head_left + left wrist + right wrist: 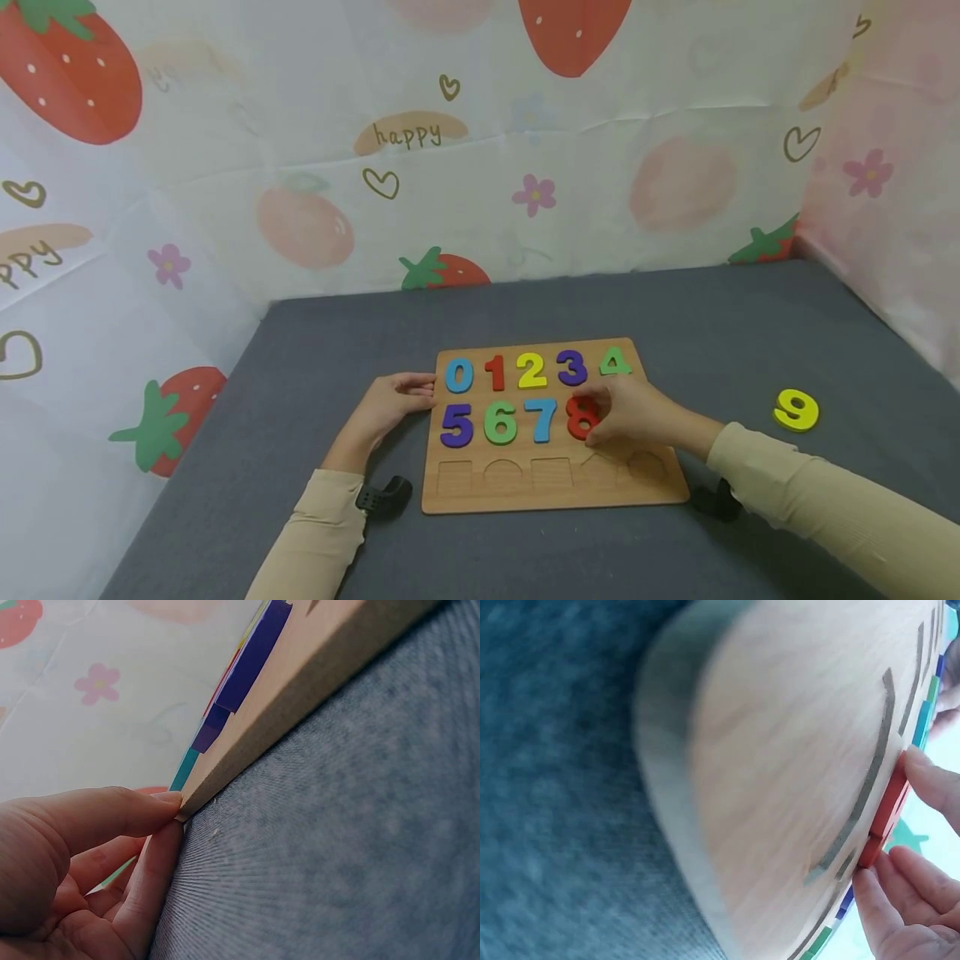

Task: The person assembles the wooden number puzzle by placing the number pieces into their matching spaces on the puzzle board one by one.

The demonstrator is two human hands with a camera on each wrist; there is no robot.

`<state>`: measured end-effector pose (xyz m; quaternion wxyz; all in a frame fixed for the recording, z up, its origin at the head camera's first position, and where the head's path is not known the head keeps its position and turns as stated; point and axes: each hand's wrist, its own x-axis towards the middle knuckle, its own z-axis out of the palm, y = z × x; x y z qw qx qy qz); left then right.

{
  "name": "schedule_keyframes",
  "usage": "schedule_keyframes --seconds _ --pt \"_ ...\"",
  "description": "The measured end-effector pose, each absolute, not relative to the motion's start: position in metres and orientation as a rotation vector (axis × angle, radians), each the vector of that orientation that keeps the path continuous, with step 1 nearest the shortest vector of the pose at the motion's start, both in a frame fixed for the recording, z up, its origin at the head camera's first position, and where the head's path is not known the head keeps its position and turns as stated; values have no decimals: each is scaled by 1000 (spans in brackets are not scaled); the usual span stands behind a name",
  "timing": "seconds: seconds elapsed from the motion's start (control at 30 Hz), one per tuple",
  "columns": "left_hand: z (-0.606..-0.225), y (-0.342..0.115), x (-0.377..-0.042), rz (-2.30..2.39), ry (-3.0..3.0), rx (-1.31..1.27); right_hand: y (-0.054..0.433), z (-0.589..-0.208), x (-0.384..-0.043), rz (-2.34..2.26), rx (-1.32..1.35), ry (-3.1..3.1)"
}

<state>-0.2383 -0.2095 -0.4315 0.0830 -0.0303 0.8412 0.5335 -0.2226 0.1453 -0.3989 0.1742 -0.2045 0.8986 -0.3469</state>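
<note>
A wooden number puzzle board lies on the dark grey cloth, with coloured digits 0 to 7 in its upper two rows. My right hand holds the red number 8 between thumb and fingers, at its place right of the blue 7. In the right wrist view the red 8 sits at the board's surface; how deep it lies is hard to tell. At the board's left edge, my left hand pinches the rim; the left wrist view shows thumb and finger at the board's corner.
A yellow number 9 lies on the cloth to the right of the board. The board's bottom row has shallow shape recesses. Behind the table hangs a white curtain printed with strawberries, hearts and flowers.
</note>
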Motion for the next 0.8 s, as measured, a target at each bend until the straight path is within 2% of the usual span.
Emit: schedule_keyframes --seconds 0.53,0.8 --pt "-432 -210 -238 1587 2516 -90 147 -396 -223 -1030 -545 2540" --pt "-432 -209 -239 1590 2516 -102 159 -393 -217 -1088 -444 2616"
